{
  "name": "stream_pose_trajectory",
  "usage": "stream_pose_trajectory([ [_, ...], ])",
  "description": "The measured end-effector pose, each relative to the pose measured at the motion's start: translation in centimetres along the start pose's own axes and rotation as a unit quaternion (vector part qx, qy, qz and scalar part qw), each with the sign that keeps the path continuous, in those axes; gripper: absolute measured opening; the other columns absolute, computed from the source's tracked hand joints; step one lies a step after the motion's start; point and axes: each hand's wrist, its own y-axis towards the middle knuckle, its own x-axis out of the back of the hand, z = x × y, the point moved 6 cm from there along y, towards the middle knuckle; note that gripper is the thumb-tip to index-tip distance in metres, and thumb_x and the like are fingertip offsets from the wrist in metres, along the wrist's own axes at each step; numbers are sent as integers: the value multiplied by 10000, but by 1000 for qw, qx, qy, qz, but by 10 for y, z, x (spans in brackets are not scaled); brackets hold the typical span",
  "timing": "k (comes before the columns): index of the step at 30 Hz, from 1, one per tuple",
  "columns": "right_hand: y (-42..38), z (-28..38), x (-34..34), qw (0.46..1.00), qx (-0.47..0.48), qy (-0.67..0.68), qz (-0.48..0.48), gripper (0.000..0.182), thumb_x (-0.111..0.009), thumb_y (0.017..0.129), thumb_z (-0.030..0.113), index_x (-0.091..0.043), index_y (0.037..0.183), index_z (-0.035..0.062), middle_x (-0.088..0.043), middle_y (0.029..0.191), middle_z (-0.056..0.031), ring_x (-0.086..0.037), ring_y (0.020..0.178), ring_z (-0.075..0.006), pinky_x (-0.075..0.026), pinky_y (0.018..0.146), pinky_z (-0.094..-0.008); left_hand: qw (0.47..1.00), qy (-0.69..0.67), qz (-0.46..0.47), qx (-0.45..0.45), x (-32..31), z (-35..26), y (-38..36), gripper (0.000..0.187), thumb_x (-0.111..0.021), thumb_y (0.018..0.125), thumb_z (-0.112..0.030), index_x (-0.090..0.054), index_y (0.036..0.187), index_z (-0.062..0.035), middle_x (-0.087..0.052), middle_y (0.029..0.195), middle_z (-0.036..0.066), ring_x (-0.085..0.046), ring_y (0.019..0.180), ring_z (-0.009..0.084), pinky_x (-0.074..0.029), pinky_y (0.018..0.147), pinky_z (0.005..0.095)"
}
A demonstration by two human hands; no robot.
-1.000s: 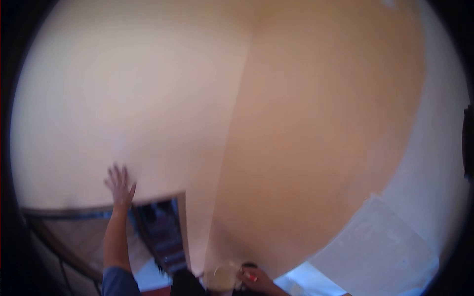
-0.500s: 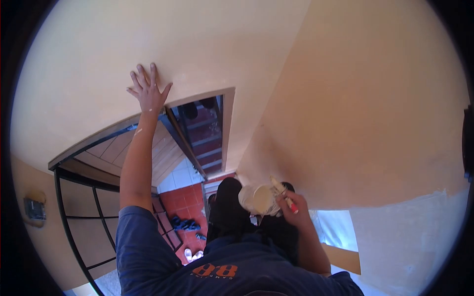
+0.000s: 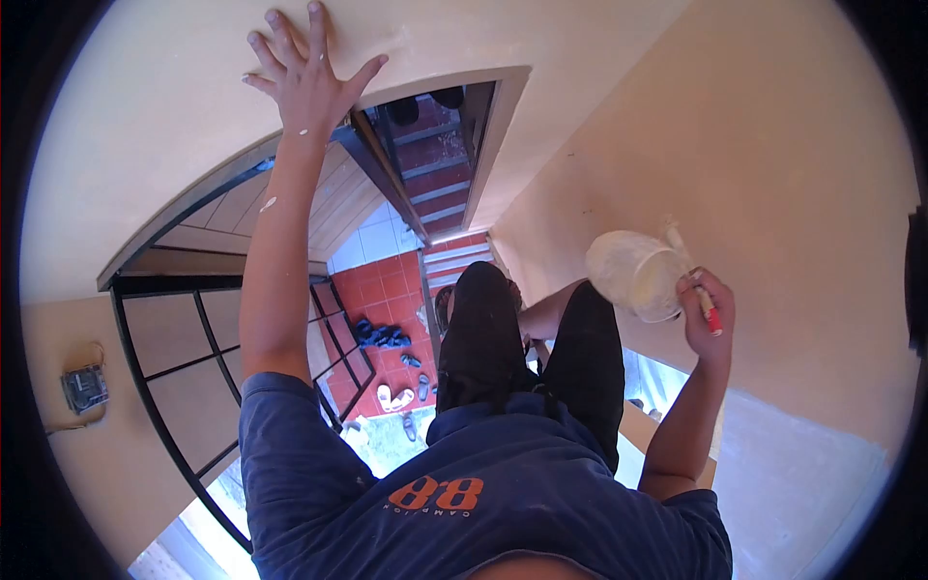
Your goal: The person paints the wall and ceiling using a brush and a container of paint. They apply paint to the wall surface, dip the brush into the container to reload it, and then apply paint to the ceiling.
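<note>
Overall, count two matte peach-beige walls, one front (image 3: pixel 174 116) and one right (image 3: pixel 773 174); one brown rectangular door frame (image 3: pixel 503 111); one round off-white tub (image 3: pixel 623 271); one grey wall-mounted box (image 3: pixel 85 389); one pair of white slippers (image 3: pixel 394 398); and one slim paintbrush with a red-ended handle (image 3: pixel 713 319).

The two walls meet at a corner; the right one carries a paler whitish area low down. Black metal grillework (image 3: pixel 217 355) stands at the left. Red square floor tiles (image 3: pixel 372 280) lie below, the slippers near them.

Left hand (image 3: pixel 314 82): fully open, fingers spread against the front wall above the door frame, grasping nothing. Right hand (image 3: pixel 709 304): fingers closed around the paintbrush handle, directly at the tub's side. The tub is in front of the right wall; whether those fingers also grip its rim cannot be determined.
</note>
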Motion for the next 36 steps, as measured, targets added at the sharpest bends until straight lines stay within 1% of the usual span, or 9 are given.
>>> stream_pose_trajectory([
  [4,30,3,-3,998,18,-57,35,151,-560,852,-24,-515,711,8,-479,571,3,-447,510,-56,-341,478,-235,999,37,8,5,7,-4,2,994,-634,682,-723,-247,1477,-268,-86,1497,259,-129,1289,604,-241,888,761],
  [10,66,24,-8,986,51,-71,144,171,-562,840,-38,-512,684,12,-487,539,-30,-451,460,-85,-339,474,-236,988,-83,-120,-50,69,-28,43,681,-679,753,-576,-533,1285,-175,-402,1311,194,-352,1224,376,-324,946,539],
  [13,76,32,-6,976,20,-64,207,172,-568,823,-52,-515,673,12,-492,519,-41,-461,442,-96,-344,466,-244,949,-134,-257,-125,105,-47,104,618,-660,770,-567,-566,1225,-159,-460,1261,137,-386,1192,303,-286,963,508],
  [15,85,39,-2,971,7,-64,229,159,-586,813,-39,-525,677,16,-499,515,-51,-472,432,-126,-356,464,-259,899,20,-324,-295,119,-57,143,455,-684,716,-175,-590,1135,-25,-415,1308,232,-364,1262,392,-320,1026,488],
  [17,99,46,2,967,-5,-65,244,147,-604,802,-27,-534,681,19,-507,510,-61,-482,422,-156,-368,461,-274,865,36,-374,-334,112,-64,179,455,-666,758,-208,-575,1166,-27,-384,1335,218,-356,1277,376,-324,1029,480],
  [19,105,52,8,962,45,-113,245,119,-638,794,26,-563,703,40,-526,525,-95,-503,433,-238,-393,470,-302,935,66,-299,-178,94,-71,210,615,-640,772,-581,-564,1231,-179,-455,1274,101,-385,1182,295,-245,973,480],
  [22,109,52,23,967,19,-99,235,99,-652,800,75,-586,727,64,-545,569,-129,-530,487,-283,-412,506,-336,945,62,-288,-142,88,-79,208,631,-607,766,-622,-563,1238,-206,-434,1304,87,-327,1236,288,-172,1012,479],
  [24,108,67,34,968,7,-84,238,107,-648,817,101,-588,736,65,-539,586,-122,-538,519,-266,-412,525,-344,962,16,-255,-92,90,-79,207,512,-616,787,-555,-620,1191,-240,-417,1351,108,-312,1279,311,-49,1104,510],
  [36,104,122,92,966,-29,62,251,108,-607,869,43,-584,780,-14,-595,664,-84,-609,613,-155,-448,554,-286,915,-229,-223,-247,197,-102,256,493,-681,790,-172,-492,1223,-32,-394,1322,191,-433,1221,390,-293,1057,566],
])
